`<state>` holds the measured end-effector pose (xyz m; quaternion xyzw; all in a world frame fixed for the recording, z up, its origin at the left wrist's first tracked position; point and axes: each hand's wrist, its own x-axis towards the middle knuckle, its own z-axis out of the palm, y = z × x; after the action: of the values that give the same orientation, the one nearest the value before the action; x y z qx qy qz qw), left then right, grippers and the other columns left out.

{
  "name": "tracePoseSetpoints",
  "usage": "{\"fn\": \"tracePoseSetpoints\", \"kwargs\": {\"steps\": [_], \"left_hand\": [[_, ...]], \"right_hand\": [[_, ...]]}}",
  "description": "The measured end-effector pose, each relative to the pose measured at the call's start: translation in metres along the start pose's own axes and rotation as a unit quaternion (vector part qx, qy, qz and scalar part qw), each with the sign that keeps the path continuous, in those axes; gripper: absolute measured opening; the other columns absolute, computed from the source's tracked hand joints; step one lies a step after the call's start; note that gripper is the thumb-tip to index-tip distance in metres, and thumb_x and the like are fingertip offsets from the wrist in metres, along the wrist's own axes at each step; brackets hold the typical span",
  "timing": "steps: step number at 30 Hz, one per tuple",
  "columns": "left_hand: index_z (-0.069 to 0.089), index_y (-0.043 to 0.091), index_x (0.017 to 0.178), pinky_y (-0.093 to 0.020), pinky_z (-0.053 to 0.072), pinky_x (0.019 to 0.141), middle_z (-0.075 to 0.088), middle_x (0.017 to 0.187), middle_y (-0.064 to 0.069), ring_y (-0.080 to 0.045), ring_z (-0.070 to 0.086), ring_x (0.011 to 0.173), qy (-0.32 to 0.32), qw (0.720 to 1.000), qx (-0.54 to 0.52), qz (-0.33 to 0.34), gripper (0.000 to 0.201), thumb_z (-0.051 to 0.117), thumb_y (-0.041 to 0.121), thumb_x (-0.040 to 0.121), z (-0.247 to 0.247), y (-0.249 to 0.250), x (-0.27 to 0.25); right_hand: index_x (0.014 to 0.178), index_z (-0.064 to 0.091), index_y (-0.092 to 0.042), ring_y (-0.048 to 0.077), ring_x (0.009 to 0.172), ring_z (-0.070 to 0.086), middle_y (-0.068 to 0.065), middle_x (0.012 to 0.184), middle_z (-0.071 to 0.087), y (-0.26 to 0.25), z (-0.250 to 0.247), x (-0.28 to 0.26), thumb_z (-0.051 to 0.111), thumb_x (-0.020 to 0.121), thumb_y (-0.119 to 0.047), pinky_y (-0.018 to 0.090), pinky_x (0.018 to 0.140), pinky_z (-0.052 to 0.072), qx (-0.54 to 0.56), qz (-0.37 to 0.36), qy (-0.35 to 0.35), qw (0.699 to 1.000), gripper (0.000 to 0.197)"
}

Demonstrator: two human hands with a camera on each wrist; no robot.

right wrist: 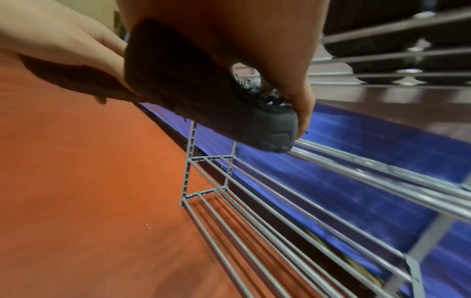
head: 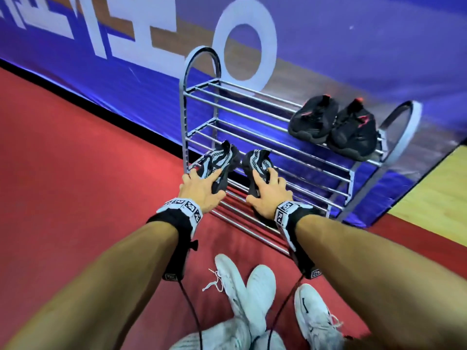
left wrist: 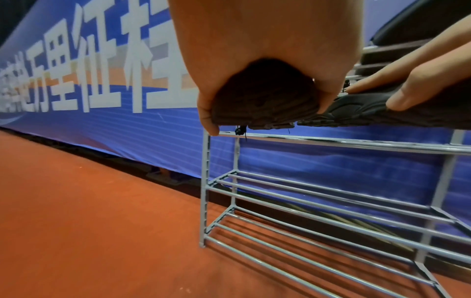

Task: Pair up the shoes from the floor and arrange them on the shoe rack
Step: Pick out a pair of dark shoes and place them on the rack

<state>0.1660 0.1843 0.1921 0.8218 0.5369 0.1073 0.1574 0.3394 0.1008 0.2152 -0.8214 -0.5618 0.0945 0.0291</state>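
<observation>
Two black shoes with white patterned uppers sit toes inward at the left end of a middle shelf of the grey metal shoe rack (head: 185, 122). My left hand (head: 202, 183) grips the heel of the left shoe (head: 219, 162), and in the left wrist view that shoe's heel (left wrist: 265, 100) rests on the front rail. Beside it, my right hand (head: 267, 190) grips the heel of the right shoe (head: 257, 162); its sole (right wrist: 203, 104) tilts with the toe on the rails. A black pair with red trim (head: 331, 125) stands on the top shelf at the right.
Several white shoes (head: 260, 294) lie on the red floor near me, in front of the rack. Two bare shelves (left wrist: 331, 201) lie below the one I am at. A blue banner (head: 126, 92) hangs right behind the rack. Wrist cables trail from both forearms.
</observation>
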Motion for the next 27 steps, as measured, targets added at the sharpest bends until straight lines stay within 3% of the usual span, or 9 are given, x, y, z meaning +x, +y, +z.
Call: {"fn": "tracePoseSetpoints", "kwargs": {"steps": [7, 13, 17, 20, 22, 27], "left_hand": [[0.024, 0.05, 0.148, -0.047, 0.03, 0.107, 0.03, 0.139, -0.025, -0.043, 0.032, 0.124, -0.037, 0.997, -0.005, 0.072, 0.066, 0.051, 0.049, 0.088, 0.032, 0.076, 0.039], [0.027, 0.045, 0.148, -0.047, 0.031, 0.108, 0.027, 0.14, -0.022, -0.042, 0.032, 0.125, -0.043, 0.992, 0.001, 0.12, 0.064, 0.052, 0.046, 0.09, 0.053, 0.125, 0.074], [0.035, 0.039, 0.146, -0.047, 0.033, 0.107, 0.025, 0.142, -0.024, -0.044, 0.033, 0.125, -0.031, 0.99, 0.002, 0.141, 0.061, 0.055, 0.046, 0.088, 0.068, 0.146, 0.095], [0.037, 0.04, 0.145, -0.047, 0.028, 0.111, 0.014, 0.153, -0.027, -0.043, 0.026, 0.134, -0.046, 0.99, 0.027, 0.134, 0.061, 0.055, 0.049, 0.088, 0.078, 0.152, 0.102], [0.036, 0.042, 0.145, -0.047, 0.025, 0.112, 0.014, 0.155, -0.027, -0.041, 0.027, 0.135, -0.044, 0.99, 0.049, 0.128, 0.063, 0.055, 0.053, 0.086, 0.079, 0.152, 0.102], [0.018, 0.055, 0.146, -0.054, 0.022, 0.11, 0.002, 0.16, -0.017, -0.037, 0.018, 0.142, -0.087, 0.984, 0.074, 0.139, 0.083, 0.061, 0.062, 0.075, 0.071, 0.139, 0.103]], "right_hand": [[0.153, 0.013, -0.034, 0.041, 0.141, 0.016, 0.01, 0.161, -0.001, 0.071, -0.004, 0.019, 0.051, 0.092, -0.05, 0.055, 0.109, 0.028, 0.043, 0.113, 0.019, 0.992, 0.074], [0.154, 0.011, -0.031, 0.046, 0.139, 0.015, 0.015, 0.16, 0.003, 0.106, -0.007, 0.043, 0.048, 0.094, -0.048, 0.059, 0.105, 0.029, 0.055, 0.158, 0.047, 0.985, 0.073], [0.155, 0.003, -0.034, 0.045, 0.142, 0.015, 0.017, 0.161, -0.005, 0.122, -0.01, 0.057, 0.044, 0.095, -0.05, 0.057, 0.109, 0.029, 0.062, 0.188, 0.056, 0.979, 0.075], [0.154, 0.0, -0.039, 0.043, 0.144, 0.011, 0.013, 0.162, -0.008, 0.128, -0.01, 0.063, 0.047, 0.09, -0.058, 0.054, 0.111, 0.027, 0.069, 0.195, 0.049, 0.977, 0.082], [0.153, 0.006, -0.04, 0.043, 0.145, 0.005, 0.011, 0.162, -0.009, 0.129, -0.007, 0.06, 0.05, 0.085, -0.066, 0.055, 0.112, 0.022, 0.063, 0.184, 0.026, 0.98, 0.086], [0.15, 0.018, -0.041, 0.042, 0.145, -0.001, 0.011, 0.161, 0.001, 0.13, -0.001, 0.04, 0.06, 0.077, -0.067, 0.059, 0.111, 0.02, 0.03, 0.122, 0.031, 0.992, 0.088]]}}
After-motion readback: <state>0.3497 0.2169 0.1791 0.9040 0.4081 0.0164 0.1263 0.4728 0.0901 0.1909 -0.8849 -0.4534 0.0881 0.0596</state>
